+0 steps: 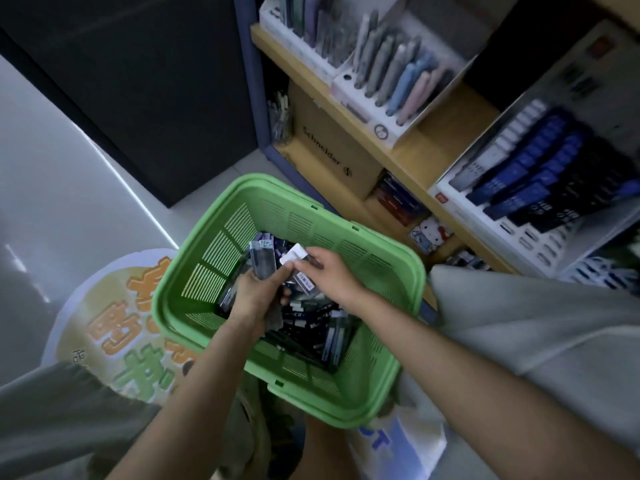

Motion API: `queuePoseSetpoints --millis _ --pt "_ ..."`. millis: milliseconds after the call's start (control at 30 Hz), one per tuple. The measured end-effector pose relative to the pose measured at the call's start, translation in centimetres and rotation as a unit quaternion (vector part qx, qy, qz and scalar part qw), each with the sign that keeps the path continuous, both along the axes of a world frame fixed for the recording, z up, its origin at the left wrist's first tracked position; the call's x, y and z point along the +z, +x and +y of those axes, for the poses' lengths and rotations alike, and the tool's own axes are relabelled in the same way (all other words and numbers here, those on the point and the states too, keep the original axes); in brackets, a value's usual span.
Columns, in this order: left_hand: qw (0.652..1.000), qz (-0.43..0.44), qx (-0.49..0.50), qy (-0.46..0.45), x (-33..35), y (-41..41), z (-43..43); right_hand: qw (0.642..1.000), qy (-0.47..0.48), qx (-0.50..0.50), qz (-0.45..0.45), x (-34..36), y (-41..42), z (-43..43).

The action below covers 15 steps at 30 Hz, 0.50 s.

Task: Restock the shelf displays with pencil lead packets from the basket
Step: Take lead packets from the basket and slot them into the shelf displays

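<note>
A green plastic basket (391,271) stands on the floor below me, holding several dark pencil lead packets (311,320). My left hand (254,294) is inside the basket and grips a small stack of packets (264,259) upright. My right hand (329,271) pinches a single packet with a white top (294,256) just beside that stack. On the wooden shelf (408,150) at right, a white tiered display (512,226) holds rows of blue and dark lead packets.
A second white display (377,109) with grey, blue and pink pens sits further back on the shelf. A cardboard box (332,147) is on the lower shelf. A round printed floor sticker (114,327) lies left of the basket.
</note>
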<state>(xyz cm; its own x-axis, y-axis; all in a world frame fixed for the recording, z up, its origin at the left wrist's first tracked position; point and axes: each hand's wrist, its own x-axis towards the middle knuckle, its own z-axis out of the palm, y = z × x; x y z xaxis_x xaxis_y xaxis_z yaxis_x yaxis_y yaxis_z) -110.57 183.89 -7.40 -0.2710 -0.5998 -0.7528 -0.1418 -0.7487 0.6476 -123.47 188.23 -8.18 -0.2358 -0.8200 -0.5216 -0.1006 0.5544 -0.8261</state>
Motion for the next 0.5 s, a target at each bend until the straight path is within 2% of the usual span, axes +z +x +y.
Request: queuePoseSetpoints --millis 233,500 --pt "0.996 0.086 0.021 -0.033 5.9 -2.3 2.3 0.997 -0.058 -0.049 0.033 6.7 -0.8 2.4" --pt "0.985 0.119 -0.034 -0.122 14.1 -5.2 4.6 0.983 -0.147 -0.101 0.049 16.1 -4.6 6.7"
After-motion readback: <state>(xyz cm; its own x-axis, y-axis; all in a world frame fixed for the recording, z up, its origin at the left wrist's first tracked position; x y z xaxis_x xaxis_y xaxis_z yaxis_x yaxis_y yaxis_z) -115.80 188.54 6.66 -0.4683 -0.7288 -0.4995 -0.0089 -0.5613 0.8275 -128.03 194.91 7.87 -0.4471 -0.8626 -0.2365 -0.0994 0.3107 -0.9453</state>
